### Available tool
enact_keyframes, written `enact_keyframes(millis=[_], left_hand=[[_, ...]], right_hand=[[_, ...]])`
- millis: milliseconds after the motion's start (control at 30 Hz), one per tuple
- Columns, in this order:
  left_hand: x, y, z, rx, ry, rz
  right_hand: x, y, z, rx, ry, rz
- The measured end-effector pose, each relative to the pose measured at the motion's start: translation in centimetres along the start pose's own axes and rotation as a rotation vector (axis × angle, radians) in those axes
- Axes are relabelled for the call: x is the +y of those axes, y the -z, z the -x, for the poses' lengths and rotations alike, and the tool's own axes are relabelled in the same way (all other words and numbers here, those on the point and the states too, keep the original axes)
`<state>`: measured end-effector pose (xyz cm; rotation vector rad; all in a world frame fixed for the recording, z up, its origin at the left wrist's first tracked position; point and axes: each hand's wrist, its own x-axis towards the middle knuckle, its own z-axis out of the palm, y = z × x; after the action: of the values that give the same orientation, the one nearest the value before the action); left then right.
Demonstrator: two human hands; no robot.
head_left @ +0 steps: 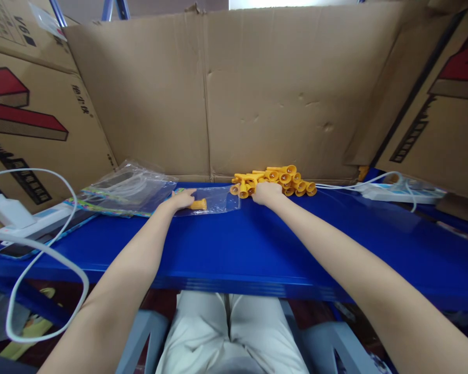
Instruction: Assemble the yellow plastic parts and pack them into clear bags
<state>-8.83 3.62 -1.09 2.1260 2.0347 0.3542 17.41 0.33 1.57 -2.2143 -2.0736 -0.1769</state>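
My left hand (182, 198) lies on a clear plastic bag (222, 200), its visible fingers stretched to the right. Beside those fingers is a yellow piece with a flared end (198, 204); whether it lies in the bag or on top I cannot tell. My right hand (268, 193) reaches into a heap of similar yellow flared pieces (292, 179), with small shiny centres in their wide ends. Its fingers are curled in at the heap's front, and what they grip is mostly hidden.
More clear bags with colourful edges (128, 182) lie at the left of the blue table (226, 249). A tall cardboard wall (281, 93) stands behind. White power strips (401, 193) with cables are at both sides, and a white charger (11, 210) with a looping cable is front left.
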Motion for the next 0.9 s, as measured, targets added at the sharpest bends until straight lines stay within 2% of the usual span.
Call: enact_keyframes(millis=[200,333,433,600,700,900], left_hand=[[-0.3,0.0,-0.1,0.007,-0.014,0.032],[-0.6,-0.2,-0.4,-0.008,-0.079,0.061],[-0.9,-0.4,-0.9,-0.022,-0.116,0.05],[-1.3,-0.8,-1.6,-0.005,-0.139,0.047],[-1.6,-1.0,-1.8,0.021,-0.149,0.079],[-1.7,-1.3,-1.9,0.047,-0.131,0.103]], right_hand=[[1.9,-2.4,0.0,0.019,-0.082,-0.117],[3.1,-2.6,-0.4,0.052,-0.08,-0.19],[3.6,-2.4,-0.5,0.09,-0.057,-0.338],[3.7,-1.3,-0.6,0.186,0.102,-0.621],[3.6,-0.3,-0.2,0.114,0.244,-0.715],[3.4,2.1,1.4,-0.041,0.418,-0.631]])
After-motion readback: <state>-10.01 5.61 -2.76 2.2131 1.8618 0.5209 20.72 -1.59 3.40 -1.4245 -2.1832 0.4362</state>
